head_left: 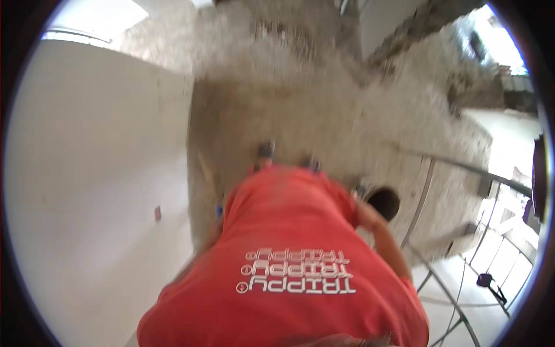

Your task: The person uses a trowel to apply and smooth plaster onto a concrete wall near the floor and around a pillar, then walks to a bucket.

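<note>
My red shirt (283,231) fills the lower middle and hides much of my arms. On the right my bare forearm (384,237) reaches forward to my right hand (361,210), which is blurred and partly behind the shirt. It lies against the near left side of a bucket (386,203) with a dark, round opening; whether the fingers grip it cannot be made out. Only a sliver of my left arm (211,237) shows beside the shirt, its hand hidden. A small blue thing (219,211) is near it, too blurred to name.
A pale wall (98,150) with a small reddish box (157,213) runs along my left. Rough, dusty concrete floor (324,121) stretches ahead past my feet (266,150). Thin metal railing (468,168) borders an opening on the right. A wall corner (393,29) juts in at the far right.
</note>
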Demonstrator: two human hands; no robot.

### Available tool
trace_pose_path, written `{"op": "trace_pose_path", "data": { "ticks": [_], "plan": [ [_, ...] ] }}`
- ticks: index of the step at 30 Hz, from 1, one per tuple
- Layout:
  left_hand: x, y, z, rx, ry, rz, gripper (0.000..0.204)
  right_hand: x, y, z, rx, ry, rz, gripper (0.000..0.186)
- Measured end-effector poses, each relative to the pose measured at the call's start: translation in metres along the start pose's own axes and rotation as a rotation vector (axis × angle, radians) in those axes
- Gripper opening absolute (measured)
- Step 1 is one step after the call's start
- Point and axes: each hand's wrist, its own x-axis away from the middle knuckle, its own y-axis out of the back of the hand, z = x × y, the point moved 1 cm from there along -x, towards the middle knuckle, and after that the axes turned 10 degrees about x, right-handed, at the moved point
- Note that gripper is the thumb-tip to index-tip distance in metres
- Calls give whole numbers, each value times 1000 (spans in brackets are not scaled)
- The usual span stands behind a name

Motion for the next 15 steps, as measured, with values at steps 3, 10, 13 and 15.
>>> {"op": "trace_pose_path", "data": {
  "ticks": [3,10,13,15],
  "plan": [
    [19,-4,-53,430,136,30,42,-3,-7,-2,324,-72,-90,64],
    [9,57,-136,641,190,236,20,57,-46,0,-12,520,112,48],
    [-7,75,-133,704,256,355,25,71,-62,-43,-576,855,436,57],
    [-17,81,-142,330,298,270,25,84,-63,-76,-523,287,210,66]
  ]
}}
